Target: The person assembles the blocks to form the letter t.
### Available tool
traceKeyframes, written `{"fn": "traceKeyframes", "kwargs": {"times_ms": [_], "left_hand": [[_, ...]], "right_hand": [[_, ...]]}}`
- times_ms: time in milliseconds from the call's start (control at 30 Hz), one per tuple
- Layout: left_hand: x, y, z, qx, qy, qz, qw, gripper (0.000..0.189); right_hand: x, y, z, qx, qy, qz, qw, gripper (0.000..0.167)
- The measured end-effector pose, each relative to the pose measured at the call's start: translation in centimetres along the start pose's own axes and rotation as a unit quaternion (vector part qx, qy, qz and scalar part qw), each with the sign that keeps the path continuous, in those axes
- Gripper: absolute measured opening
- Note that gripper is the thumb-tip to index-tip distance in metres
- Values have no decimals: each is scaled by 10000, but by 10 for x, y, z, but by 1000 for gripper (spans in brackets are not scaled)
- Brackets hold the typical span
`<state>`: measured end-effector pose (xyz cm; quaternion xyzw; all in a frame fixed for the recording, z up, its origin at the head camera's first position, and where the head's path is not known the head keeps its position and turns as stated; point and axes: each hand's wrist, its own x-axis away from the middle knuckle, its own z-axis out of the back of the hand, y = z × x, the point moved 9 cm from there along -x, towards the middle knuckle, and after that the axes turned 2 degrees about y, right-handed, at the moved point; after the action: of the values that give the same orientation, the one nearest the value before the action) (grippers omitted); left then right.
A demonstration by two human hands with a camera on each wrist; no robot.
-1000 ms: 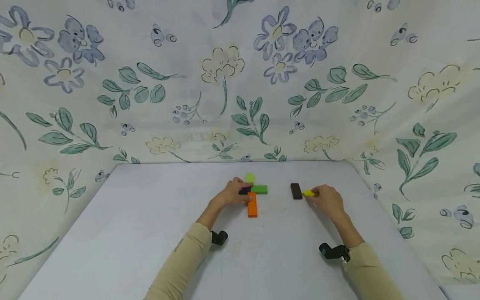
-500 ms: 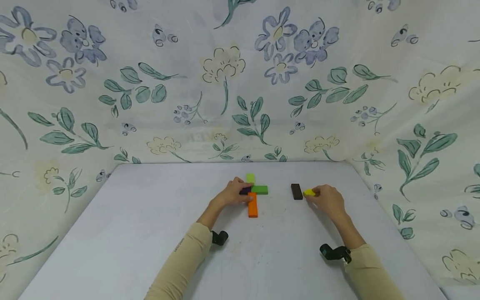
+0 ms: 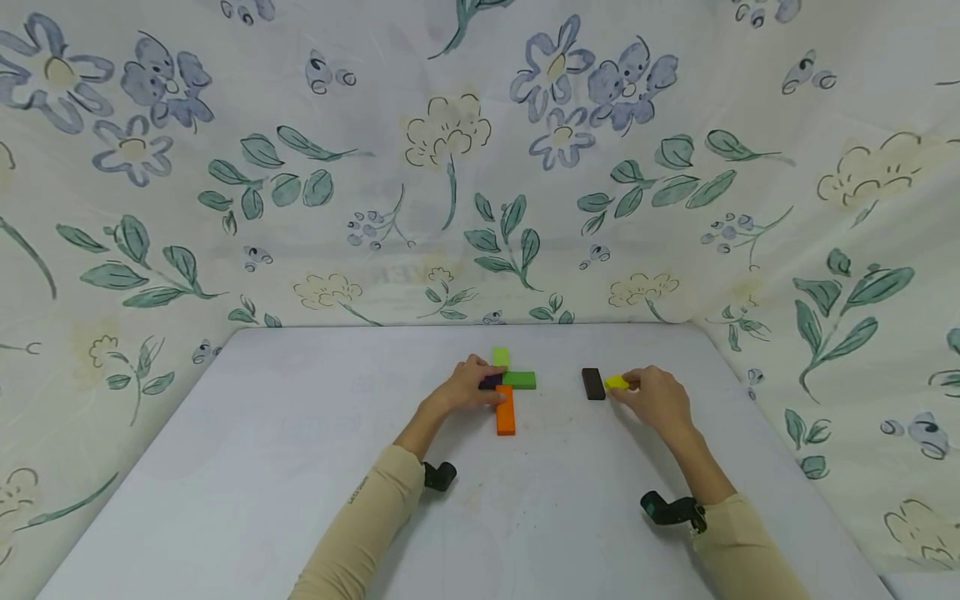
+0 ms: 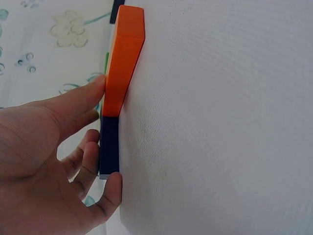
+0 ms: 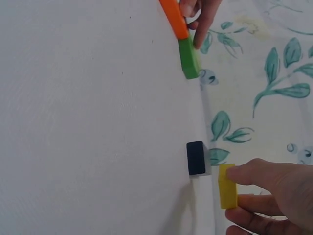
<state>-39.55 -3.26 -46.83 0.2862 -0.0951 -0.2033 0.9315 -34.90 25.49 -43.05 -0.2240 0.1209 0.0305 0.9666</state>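
Note:
On the table, an orange block (image 3: 506, 412), a green block (image 3: 520, 381), a light green block (image 3: 500, 357) and a dark purple-blue block (image 4: 110, 147) meet in a cross shape. My left hand (image 3: 467, 386) rests over the purple-blue one. Its thumb touches the orange block's side in the left wrist view, and the other fingers lie loosely along the purple-blue block. Between thumb and fingers, my right hand (image 3: 657, 402) pinches a yellow block (image 5: 227, 187). A dark brown block (image 3: 593, 383) lies just left of it, apart from the cross.
The white table (image 3: 285, 467) stretches toward the viewer in front of the blocks. Behind it hangs a floral cloth (image 3: 397, 250), which also covers both sides. Each wrist carries a black camera, one of them the left camera (image 3: 441, 476).
My right hand has shifted the yellow block slightly up in the head view. The left hand and the blocks of the cross have stayed in place.

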Motion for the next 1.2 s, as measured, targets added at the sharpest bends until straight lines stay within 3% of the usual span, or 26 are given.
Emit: {"fn": "traceKeyframes", "kwargs": {"times_ms": [433,833,1200], "left_hand": [[2,2,1,-11,-5,94,10000,55],[1,2,1,-6,7,19,10000,55],[1,1,1,-9,-28,58,10000,55]], "right_hand": [[7,-16,1,8,57,131,9999,38],[13,-37,-11,119,-161,215,9996,38],[21,-63,-14,-191,-305,303,9989,36]]}}
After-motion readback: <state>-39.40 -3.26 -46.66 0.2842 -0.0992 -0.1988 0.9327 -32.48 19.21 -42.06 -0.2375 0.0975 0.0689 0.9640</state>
